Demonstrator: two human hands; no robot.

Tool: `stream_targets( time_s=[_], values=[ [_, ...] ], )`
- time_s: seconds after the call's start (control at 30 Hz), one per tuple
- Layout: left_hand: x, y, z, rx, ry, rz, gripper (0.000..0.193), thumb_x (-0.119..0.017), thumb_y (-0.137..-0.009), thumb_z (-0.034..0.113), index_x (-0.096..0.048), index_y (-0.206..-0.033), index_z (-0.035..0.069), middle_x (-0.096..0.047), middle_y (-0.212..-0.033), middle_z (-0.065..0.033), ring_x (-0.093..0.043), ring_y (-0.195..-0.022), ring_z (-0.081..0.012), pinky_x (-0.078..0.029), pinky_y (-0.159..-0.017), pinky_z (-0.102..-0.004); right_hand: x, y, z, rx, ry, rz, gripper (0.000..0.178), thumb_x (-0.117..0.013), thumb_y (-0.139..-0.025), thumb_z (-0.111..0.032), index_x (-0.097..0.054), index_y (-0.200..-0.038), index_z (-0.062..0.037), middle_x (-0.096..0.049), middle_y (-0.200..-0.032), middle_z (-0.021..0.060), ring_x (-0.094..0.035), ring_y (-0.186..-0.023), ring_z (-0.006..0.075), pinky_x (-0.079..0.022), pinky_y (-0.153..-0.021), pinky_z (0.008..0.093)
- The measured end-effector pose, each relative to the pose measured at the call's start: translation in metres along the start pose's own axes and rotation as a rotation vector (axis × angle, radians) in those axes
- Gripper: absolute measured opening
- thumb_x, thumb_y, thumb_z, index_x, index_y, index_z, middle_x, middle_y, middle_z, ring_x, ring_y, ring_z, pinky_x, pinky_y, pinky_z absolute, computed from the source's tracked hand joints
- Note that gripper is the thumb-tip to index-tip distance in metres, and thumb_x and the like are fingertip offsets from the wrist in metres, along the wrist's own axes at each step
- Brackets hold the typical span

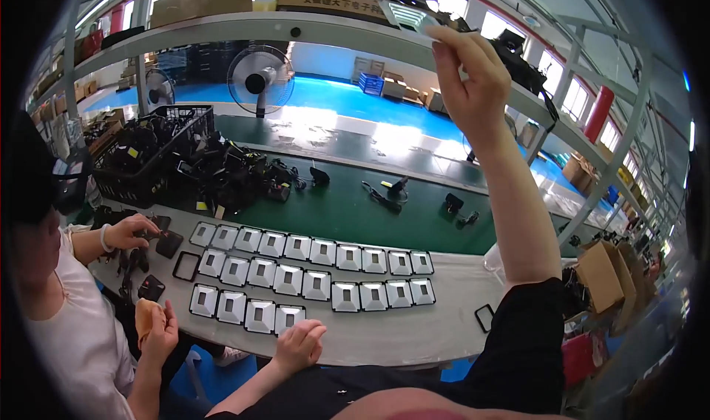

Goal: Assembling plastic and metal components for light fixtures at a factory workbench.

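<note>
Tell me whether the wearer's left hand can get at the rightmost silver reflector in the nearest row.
Probably yes: the left hand is right at the near side of that silver reflector, and nothing visible lies between them.

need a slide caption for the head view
Right hand raised in front of an overhead shelf, left hand near three rows of black-rimmed silver units on a workbench.

A fan (257, 82) stands beyond — blue floor (325, 89) shines behind.
</note>
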State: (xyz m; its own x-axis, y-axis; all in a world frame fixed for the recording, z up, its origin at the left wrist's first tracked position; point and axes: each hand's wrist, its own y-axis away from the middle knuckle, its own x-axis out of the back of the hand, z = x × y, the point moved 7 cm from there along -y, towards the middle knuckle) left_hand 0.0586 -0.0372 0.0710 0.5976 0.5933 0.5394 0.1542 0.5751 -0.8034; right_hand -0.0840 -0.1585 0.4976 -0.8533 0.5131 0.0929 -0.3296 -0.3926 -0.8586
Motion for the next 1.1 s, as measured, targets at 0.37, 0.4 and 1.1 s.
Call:
stream_targets(
  time_s=[0.37, 0.4, 1.1],
  values=[
    [0.009, 0.012, -0.034, 0.052, -0.016, 0.059, 0.031, -0.06, -0.072, 0.009, -0.058, -0.103, 0.012, -0.058, -0.103, -0.0046, -0.063, -0.094, -0.0204, -0.054, -0.079, -0.0299, -0.266, -0.098, 0.033, -0.198, 0.231, -0.513, 0.021, -0.054, -0.084, -0.019, -0.07, -0.093, -0.0078, -0.066, -0.088, 0.0186, -0.065, -0.085, 0.035, -0.052, -0.072, 0.0423],
    [0.009, 0.013, -0.035, 0.074, 0.009, 0.052, 0.031, -0.06, -0.072, 0.009, -0.057, -0.103, 0.012, -0.058, -0.103, -0.0048, -0.063, -0.094, -0.0209, -0.055, -0.078, -0.0304, -0.295, -0.093, 0.044, -0.171, 0.45, -0.771, 0.021, -0.054, -0.084, -0.019, -0.07, -0.093, -0.0085, -0.067, -0.086, 0.0181, -0.065, -0.085, 0.0349, -0.053, -0.074, 0.0434],
    [-0.016, 0.012, -0.027, -0.001, 0.028, -0.109, 0.029, -0.06, -0.073, -0.007, -0.062, -0.1, 0.003, -0.061, -0.105, -0.015, -0.061, -0.096, -0.032, -0.051, -0.082, -0.0403, 0.228, 0.416, -0.09, -1.15, 0.507, -0.587, 0.01, -0.062, -0.079, -0.009, -0.068, -0.087, -0.0083, -0.065, -0.086, 0.0108, -0.063, -0.08, 0.0293, -0.052, -0.07, 0.0383]
  ],
)
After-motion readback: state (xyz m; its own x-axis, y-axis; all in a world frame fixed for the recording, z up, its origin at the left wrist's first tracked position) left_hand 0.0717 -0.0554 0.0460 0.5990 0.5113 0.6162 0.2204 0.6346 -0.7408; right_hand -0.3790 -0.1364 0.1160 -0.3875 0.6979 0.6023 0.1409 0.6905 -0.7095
